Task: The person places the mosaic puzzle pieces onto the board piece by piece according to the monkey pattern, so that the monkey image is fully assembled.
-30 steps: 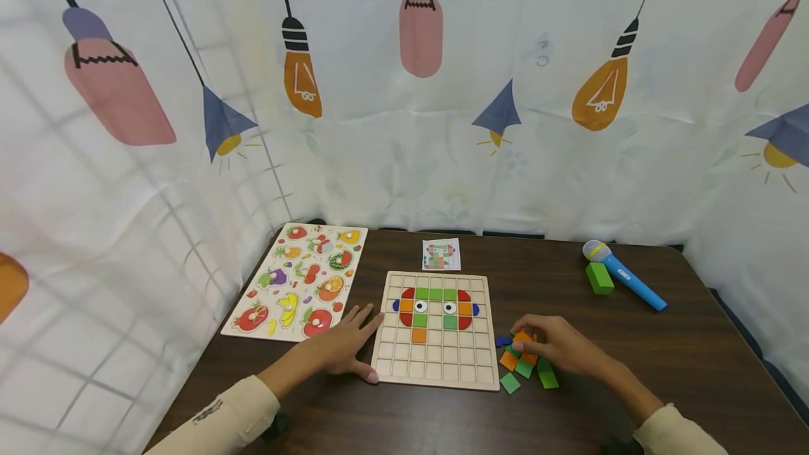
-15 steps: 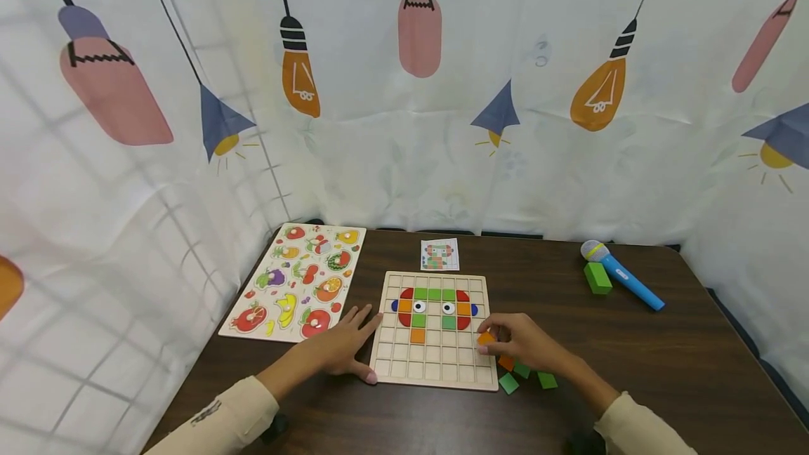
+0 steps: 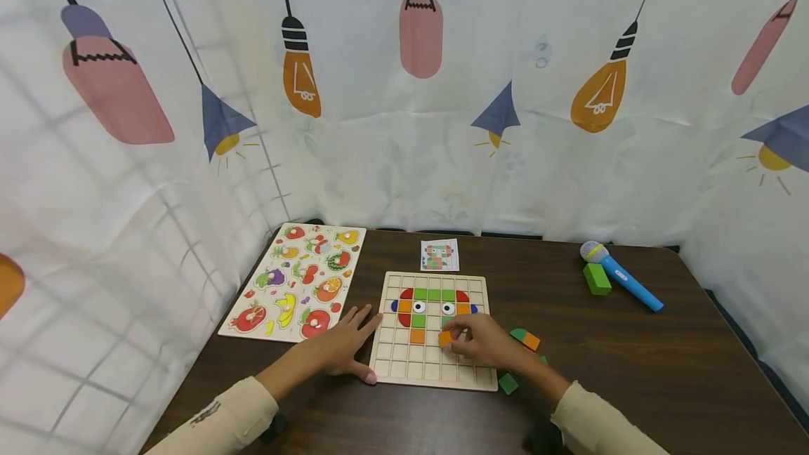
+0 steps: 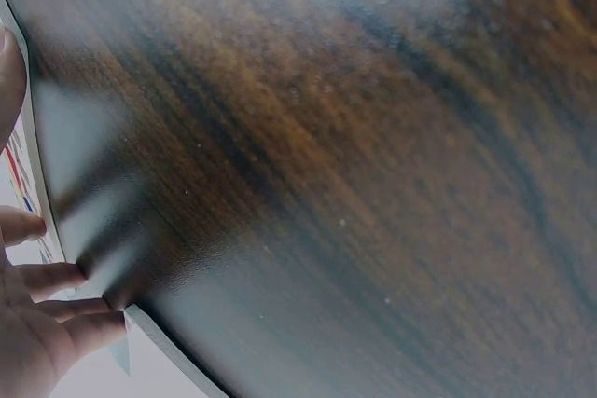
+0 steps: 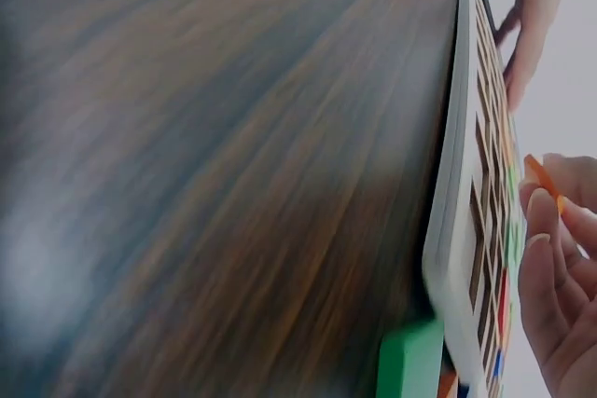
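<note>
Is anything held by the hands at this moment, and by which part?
The right hand pinches an orange tile by its edges; the left hand grips nothing, only touching the left edge of the grid board.

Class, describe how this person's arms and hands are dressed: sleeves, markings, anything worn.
The left hand and right hand wear no gloves. The left sleeve and right sleeve are plain cream, ending above the wrists. A dark marking, too small to read, runs along the left one.

free tabletop [image 3: 569,318] separates the loose tiles [image 3: 531,342] from the green block [image 3: 597,279]; the right hand [image 3: 482,340] obstructs the grid board [image 3: 420,369].
</note>
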Motion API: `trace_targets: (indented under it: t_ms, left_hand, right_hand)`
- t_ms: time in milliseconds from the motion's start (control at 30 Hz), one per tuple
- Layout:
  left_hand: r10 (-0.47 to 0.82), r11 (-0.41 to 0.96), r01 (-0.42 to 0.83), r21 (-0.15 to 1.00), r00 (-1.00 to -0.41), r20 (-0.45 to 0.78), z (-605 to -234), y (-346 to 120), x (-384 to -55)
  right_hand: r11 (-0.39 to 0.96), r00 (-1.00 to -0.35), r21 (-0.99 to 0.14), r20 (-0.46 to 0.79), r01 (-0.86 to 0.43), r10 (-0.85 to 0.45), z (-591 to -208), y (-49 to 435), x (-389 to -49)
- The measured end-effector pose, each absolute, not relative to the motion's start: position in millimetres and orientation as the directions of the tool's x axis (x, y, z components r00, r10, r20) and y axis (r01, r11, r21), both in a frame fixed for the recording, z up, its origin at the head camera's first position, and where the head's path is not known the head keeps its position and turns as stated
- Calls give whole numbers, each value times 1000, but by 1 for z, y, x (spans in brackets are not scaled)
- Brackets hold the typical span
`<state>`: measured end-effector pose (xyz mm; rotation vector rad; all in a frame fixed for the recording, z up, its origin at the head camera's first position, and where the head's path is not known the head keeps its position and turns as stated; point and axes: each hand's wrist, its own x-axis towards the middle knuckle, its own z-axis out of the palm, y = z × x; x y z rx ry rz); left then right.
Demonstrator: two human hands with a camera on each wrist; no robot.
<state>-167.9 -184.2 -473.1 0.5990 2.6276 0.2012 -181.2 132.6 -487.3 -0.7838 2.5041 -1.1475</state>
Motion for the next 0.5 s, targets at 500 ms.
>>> trace_targets:
  t_ms: [500]
  left_hand:
    - [435,899,370,232,-813,-388,-471,-183,-167]
  right_hand:
    - [644,-888,-701,-32,-308,-459,-493,99,-182]
